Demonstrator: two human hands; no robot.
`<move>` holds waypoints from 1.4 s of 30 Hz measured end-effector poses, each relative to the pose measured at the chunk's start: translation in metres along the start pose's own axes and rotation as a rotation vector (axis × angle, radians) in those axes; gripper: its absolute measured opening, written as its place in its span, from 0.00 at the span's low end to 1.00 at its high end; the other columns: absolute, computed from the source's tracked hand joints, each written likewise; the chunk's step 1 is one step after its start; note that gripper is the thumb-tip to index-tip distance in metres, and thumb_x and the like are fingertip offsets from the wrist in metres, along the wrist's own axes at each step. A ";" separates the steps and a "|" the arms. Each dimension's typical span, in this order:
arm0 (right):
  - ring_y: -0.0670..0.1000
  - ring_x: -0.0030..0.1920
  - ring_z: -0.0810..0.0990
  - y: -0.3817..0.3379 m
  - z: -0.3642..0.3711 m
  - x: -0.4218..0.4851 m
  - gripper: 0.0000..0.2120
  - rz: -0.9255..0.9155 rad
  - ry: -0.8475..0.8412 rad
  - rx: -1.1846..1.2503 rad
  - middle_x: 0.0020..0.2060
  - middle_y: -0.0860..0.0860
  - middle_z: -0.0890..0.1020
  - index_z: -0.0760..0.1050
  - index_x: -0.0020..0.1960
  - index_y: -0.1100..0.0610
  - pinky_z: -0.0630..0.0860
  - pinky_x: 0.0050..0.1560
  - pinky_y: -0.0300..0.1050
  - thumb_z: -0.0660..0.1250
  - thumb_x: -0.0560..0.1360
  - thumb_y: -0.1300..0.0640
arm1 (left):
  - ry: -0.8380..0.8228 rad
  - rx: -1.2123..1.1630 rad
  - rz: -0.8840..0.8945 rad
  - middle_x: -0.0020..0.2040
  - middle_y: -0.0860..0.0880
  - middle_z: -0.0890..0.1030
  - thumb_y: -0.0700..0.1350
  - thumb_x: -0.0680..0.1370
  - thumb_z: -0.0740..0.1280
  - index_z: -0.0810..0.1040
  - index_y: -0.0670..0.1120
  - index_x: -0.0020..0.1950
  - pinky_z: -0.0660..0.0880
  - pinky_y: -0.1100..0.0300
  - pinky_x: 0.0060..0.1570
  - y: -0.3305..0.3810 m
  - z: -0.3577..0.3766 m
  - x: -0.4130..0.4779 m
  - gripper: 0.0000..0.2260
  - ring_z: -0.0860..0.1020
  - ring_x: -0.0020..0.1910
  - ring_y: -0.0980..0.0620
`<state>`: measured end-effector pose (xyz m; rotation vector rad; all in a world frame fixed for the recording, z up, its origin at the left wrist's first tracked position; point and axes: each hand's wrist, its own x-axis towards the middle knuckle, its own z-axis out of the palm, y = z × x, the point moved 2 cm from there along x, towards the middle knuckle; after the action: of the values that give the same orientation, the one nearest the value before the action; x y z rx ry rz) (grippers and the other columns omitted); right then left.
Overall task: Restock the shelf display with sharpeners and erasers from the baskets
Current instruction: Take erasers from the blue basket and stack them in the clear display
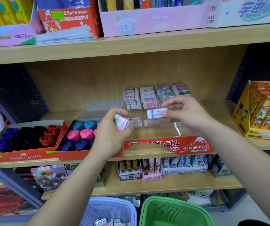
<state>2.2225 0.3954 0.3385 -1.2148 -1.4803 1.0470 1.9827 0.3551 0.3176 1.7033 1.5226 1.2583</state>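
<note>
Right hand point(182, 111) pinching blue-white wrapped eraser point(156, 113); left hand point(113, 131) clutching pink-white erasers point(121, 123). Risk: loose fingertip grip, could drop w/ eraser landing crooked in clear acrylic display tray point(176, 128).

On the middle shelf point(228, 110), two sharpener trays point(25, 154) sit left of the eraser display case point(166, 144), with a carton point(261, 111) far right. Eraser stacks point(147, 97) fill the case's rear. Two baskets point(175, 211) stand side by side on the floor below.
</note>
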 end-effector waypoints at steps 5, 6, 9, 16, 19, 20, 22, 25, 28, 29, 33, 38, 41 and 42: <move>0.43 0.42 0.81 0.007 -0.013 0.034 0.07 -0.137 0.136 -0.250 0.43 0.47 0.85 0.83 0.49 0.55 0.78 0.48 0.35 0.74 0.74 0.65 | 0.030 0.012 -0.031 0.49 0.53 0.82 0.40 0.74 0.77 0.76 0.57 0.51 0.82 0.47 0.35 -0.011 -0.008 0.010 0.15 0.80 0.35 0.52; 0.40 0.41 0.80 0.009 -0.012 0.041 0.08 -0.147 0.120 -0.286 0.42 0.45 0.84 0.83 0.47 0.53 0.77 0.46 0.33 0.73 0.75 0.65 | 0.030 0.019 -0.032 0.49 0.53 0.82 0.40 0.74 0.77 0.76 0.57 0.51 0.81 0.49 0.34 -0.012 -0.009 0.012 0.15 0.79 0.34 0.52; 0.40 0.40 0.80 0.015 -0.010 0.056 0.10 -0.162 0.112 -0.329 0.42 0.46 0.84 0.82 0.45 0.52 0.76 0.45 0.32 0.72 0.75 0.66 | 0.028 0.042 -0.017 0.50 0.53 0.82 0.41 0.74 0.77 0.75 0.57 0.51 0.77 0.58 0.31 -0.012 -0.006 0.020 0.15 0.78 0.33 0.53; 0.45 0.41 0.81 0.031 -0.052 0.062 0.06 -0.138 0.212 -0.347 0.43 0.51 0.85 0.82 0.44 0.54 0.75 0.44 0.32 0.73 0.75 0.65 | -0.039 0.064 0.009 0.51 0.52 0.82 0.41 0.74 0.76 0.74 0.54 0.54 0.70 0.67 0.25 0.003 0.022 0.040 0.15 0.76 0.24 0.59; 0.43 0.44 0.82 0.038 -0.055 0.065 0.06 -0.153 0.050 -0.554 0.41 0.45 0.85 0.83 0.44 0.51 0.77 0.48 0.35 0.73 0.75 0.62 | -0.038 0.098 0.012 0.47 0.51 0.82 0.39 0.74 0.75 0.74 0.55 0.53 0.69 0.67 0.24 0.005 0.034 0.047 0.15 0.74 0.22 0.59; 0.43 0.44 0.82 0.038 -0.054 0.066 0.06 -0.164 0.013 -0.578 0.41 0.44 0.84 0.83 0.45 0.51 0.78 0.49 0.38 0.73 0.75 0.62 | -0.035 0.106 0.011 0.43 0.50 0.82 0.39 0.74 0.75 0.74 0.56 0.53 0.69 0.66 0.23 0.005 0.036 0.048 0.15 0.74 0.22 0.59; 0.43 0.44 0.83 0.038 -0.049 0.069 0.05 -0.179 -0.042 -0.586 0.42 0.45 0.85 0.84 0.46 0.53 0.79 0.50 0.40 0.73 0.75 0.62 | -0.025 0.121 0.009 0.40 0.49 0.83 0.40 0.75 0.75 0.74 0.56 0.52 0.74 0.59 0.25 0.006 0.041 0.051 0.15 0.78 0.26 0.54; 0.44 0.44 0.83 0.042 -0.041 0.073 0.06 -0.175 -0.075 -0.607 0.42 0.46 0.86 0.84 0.45 0.52 0.80 0.50 0.41 0.73 0.75 0.62 | -0.020 0.123 -0.003 0.41 0.48 0.83 0.41 0.75 0.75 0.74 0.56 0.53 0.78 0.54 0.31 0.005 0.045 0.052 0.14 0.83 0.33 0.45; 0.42 0.43 0.82 0.042 -0.036 0.074 0.07 -0.162 -0.098 -0.688 0.40 0.43 0.85 0.83 0.42 0.47 0.77 0.51 0.42 0.72 0.75 0.59 | -0.024 0.119 -0.013 0.42 0.49 0.83 0.40 0.75 0.74 0.74 0.55 0.54 0.75 0.60 0.26 0.004 0.046 0.052 0.15 0.81 0.28 0.52; 0.42 0.44 0.81 0.040 -0.036 0.073 0.06 -0.168 -0.106 -0.785 0.40 0.41 0.85 0.82 0.42 0.46 0.72 0.54 0.42 0.71 0.76 0.56 | -0.032 0.110 -0.022 0.42 0.49 0.82 0.39 0.75 0.75 0.74 0.55 0.55 0.73 0.63 0.25 0.004 0.046 0.051 0.16 0.80 0.27 0.54; 0.46 0.48 0.81 0.028 -0.032 0.075 0.10 -0.161 -0.150 -1.107 0.43 0.41 0.85 0.83 0.46 0.47 0.73 0.60 0.47 0.63 0.79 0.51 | -0.055 0.075 -0.053 0.43 0.50 0.81 0.42 0.74 0.76 0.72 0.54 0.58 0.71 0.67 0.25 0.007 0.045 0.048 0.18 0.81 0.27 0.56; 0.47 0.50 0.82 0.026 -0.023 0.064 0.12 -0.188 -0.140 -1.095 0.51 0.47 0.86 0.84 0.54 0.52 0.80 0.52 0.47 0.62 0.80 0.55 | -0.071 0.012 -0.062 0.43 0.48 0.82 0.43 0.73 0.78 0.74 0.52 0.59 0.70 0.68 0.24 0.014 0.039 0.040 0.19 0.82 0.30 0.54; 0.34 0.41 0.77 0.013 -0.011 0.041 0.08 -0.306 -0.024 -0.734 0.43 0.37 0.81 0.84 0.54 0.50 0.71 0.42 0.32 0.66 0.80 0.55 | -0.082 0.000 -0.006 0.49 0.50 0.82 0.45 0.70 0.81 0.75 0.56 0.56 0.72 0.67 0.30 0.015 0.038 0.036 0.21 0.79 0.36 0.53; 0.34 0.40 0.78 0.006 -0.002 0.031 0.06 -0.318 -0.048 -0.577 0.41 0.37 0.82 0.84 0.51 0.50 0.71 0.41 0.32 0.69 0.79 0.54 | -0.089 0.005 0.007 0.50 0.52 0.82 0.47 0.69 0.82 0.75 0.58 0.55 0.75 0.64 0.34 0.016 0.039 0.034 0.22 0.79 0.38 0.53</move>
<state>2.2230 0.4275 0.3369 -1.2805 -2.0154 0.4453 2.0218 0.3913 0.3245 1.7456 1.4698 1.1669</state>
